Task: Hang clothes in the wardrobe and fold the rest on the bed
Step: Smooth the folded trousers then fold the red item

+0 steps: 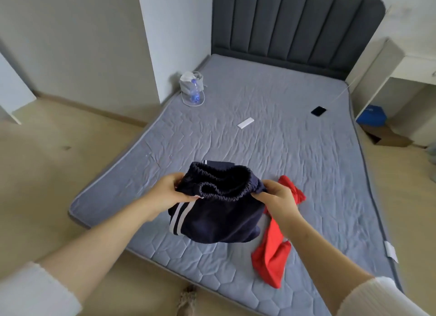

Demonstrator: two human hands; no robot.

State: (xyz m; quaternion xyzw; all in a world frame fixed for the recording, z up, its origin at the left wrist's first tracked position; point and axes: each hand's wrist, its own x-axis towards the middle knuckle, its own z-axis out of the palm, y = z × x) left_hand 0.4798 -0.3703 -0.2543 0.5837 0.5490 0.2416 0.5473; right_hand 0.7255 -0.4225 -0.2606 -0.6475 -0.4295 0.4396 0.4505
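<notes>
Hanging above the near end of the bed (pixel 295 155), a navy garment (pixel 219 219) with a gathered elastic waistband and two white side stripes is held open at the waist. The left hand (pixel 168 190) pinches one side of the band and the right hand (pixel 276 197) grips the other, fingers curled into the cloth. Its lower part is bunched, so shorts or trousers cannot be told. A crumpled red garment (pixel 271 252) lies on the mattress just beside it, partly under the right forearm. Quilted grey mattress stretches beyond to a white flat bar (pixel 245 123), a black phone (pixel 318 111) and a water bottle (pixel 195 93) near the left edge.
</notes>
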